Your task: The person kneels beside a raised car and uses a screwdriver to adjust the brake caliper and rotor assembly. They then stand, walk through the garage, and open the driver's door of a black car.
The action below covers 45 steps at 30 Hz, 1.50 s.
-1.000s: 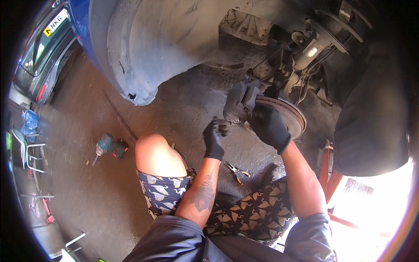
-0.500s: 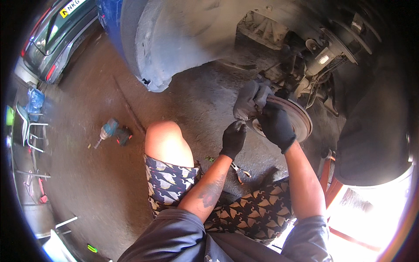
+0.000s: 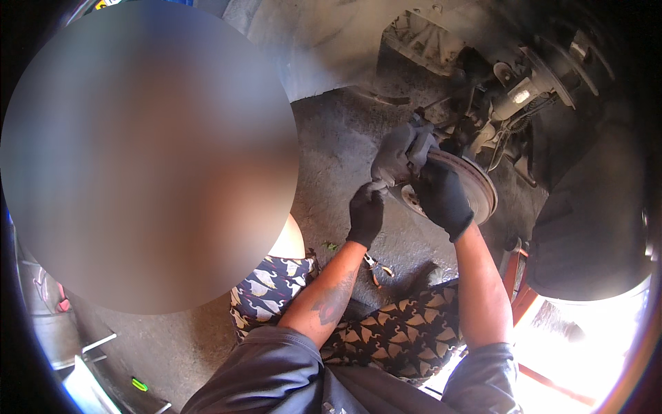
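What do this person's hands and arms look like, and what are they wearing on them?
Both the left hand and right hand wear black work gloves ending at the wrist. The forearms are bare; the left forearm carries a dark tattoo. Short dark grey sleeves cover the upper arms.

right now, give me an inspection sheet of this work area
surface: grey concrete floor, dusty, sunlit in part
job's things: brake caliper sits at the upper left edge of the brake disc; wheel is off, strut and hub parts show behind
clutter: pliers lie on the floor between the knees; small green item lower left
grippers: left hand, black glove, fingers at the caliper's lower end; right hand, black glove, grips over the caliper and disc face
cables: nothing seen for certain; thin lines near the strut, too small to tell
surroundings: wheel arch at right; red stand under it; a large part of the left is blurred out
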Available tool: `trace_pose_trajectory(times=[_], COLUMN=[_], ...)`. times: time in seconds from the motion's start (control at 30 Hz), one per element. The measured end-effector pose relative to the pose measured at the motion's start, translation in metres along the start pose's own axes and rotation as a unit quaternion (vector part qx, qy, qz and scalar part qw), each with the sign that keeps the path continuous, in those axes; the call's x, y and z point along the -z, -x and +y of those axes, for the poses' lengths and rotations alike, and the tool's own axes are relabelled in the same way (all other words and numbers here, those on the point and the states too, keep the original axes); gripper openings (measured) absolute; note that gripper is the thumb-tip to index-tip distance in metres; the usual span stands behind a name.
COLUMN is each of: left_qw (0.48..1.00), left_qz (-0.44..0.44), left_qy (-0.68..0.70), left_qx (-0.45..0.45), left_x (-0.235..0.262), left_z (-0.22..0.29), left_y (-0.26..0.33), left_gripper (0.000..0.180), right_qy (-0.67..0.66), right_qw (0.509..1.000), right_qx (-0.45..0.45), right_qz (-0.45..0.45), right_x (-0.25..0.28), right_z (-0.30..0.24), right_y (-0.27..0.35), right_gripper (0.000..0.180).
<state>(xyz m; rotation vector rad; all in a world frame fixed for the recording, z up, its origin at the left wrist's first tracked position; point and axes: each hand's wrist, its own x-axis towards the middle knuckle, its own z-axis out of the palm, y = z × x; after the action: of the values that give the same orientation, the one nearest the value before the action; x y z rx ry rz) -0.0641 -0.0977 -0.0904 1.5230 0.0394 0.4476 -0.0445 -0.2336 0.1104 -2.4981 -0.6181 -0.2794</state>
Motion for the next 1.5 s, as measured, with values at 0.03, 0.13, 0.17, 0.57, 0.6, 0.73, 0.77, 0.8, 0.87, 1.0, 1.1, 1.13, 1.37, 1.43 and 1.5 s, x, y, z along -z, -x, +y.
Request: trace_pose_trajectory(times=[0.03, 0.13, 0.17, 0.57, 0.6, 0.73, 0.77, 0.8, 0.87, 1.0, 1.1, 1.13, 1.37, 1.43, 1.5], left_qw=[0.997, 0.980, 0.984, 0.940, 0.934, 0.937, 0.941, 0.945, 0.947, 0.954, 0.983, 0.983, 0.973, 0.970, 0.969], left_qz=[0.030, 0.019, -0.019, -0.183, -0.158, -0.216, -0.217, -0.218, -0.205, -0.232, -0.148, -0.142, -0.181, -0.190, -0.192], left_qy=[0.036, 0.054, -0.001, 0.064, 0.072, 0.033, 0.026, 0.019, 0.005, -0.024, -0.055, -0.059, -0.051, -0.060, -0.048], left_qx=[0.064, 0.192, 0.178, 0.282, 0.312, 0.274, 0.259, 0.245, 0.247, 0.187, 0.099, 0.097, 0.134, 0.137, 0.150], left_x=[0.004, 0.010, 0.012, 0.004, 0.006, 0.015, 0.016, 0.016, 0.014, 0.007, 0.017, 0.018, -0.002, 0.000, 0.003], left_z=[-0.015, -0.029, -0.032, 0.034, 0.034, 0.031, 0.030, 0.030, 0.032, 0.047, 0.028, 0.028, 0.056, 0.056, 0.050], left_y=[-0.004, -0.001, 0.004, 0.016, 0.019, 0.018, 0.019, 0.020, 0.021, 0.024, 0.023, 0.024, 0.034, 0.032, 0.031], left_gripper=[0.018, 0.019, 0.018, 0.030, 0.033, 0.041, 0.040, 0.040, 0.039, 0.039, 0.041, 0.041, 0.045, 0.043, 0.040], right_qy=[-0.006, -0.006, 0.000, -0.039, -0.066, -0.080, -0.102, -0.124, -0.076, 0.041, -0.058, -0.098, 0.006, 0.156, 0.111], right_qw=[1.000, 1.000, 1.000, 0.997, 0.998, 0.996, 0.991, 0.984, 0.993, 0.978, 0.979, 0.980, 0.981, 0.953, 0.964], right_qx=[-0.003, -0.012, -0.002, -0.066, -0.021, -0.034, -0.039, -0.043, -0.024, 0.096, 0.071, 0.043, 0.046, 0.143, 0.122], right_qz=[-0.009, -0.011, 0.002, 0.000, -0.009, 0.033, 0.076, 0.118, 0.093, 0.180, 0.181, 0.166, 0.191, 0.218, 0.208], right_x=[-0.001, 0.002, 0.000, 0.020, 0.028, 0.066, 0.070, 0.075, 0.088, 0.091, 0.095, 0.097, 0.084, 0.090, 0.091], right_z=[-0.003, -0.008, -0.007, 0.021, 0.026, 0.027, 0.025, 0.025, 0.036, 0.061, 0.051, 0.047, 0.064, 0.063, 0.064], right_y=[-0.002, -0.001, 0.000, 0.002, 0.004, 0.015, 0.018, 0.019, 0.013, 0.006, 0.005, 0.003, -0.008, -0.004, -0.005], right_gripper=[0.015, 0.016, 0.015, 0.024, 0.022, 0.023, 0.023, 0.025, 0.027, 0.025, 0.023, 0.023, 0.019, 0.017, 0.017])
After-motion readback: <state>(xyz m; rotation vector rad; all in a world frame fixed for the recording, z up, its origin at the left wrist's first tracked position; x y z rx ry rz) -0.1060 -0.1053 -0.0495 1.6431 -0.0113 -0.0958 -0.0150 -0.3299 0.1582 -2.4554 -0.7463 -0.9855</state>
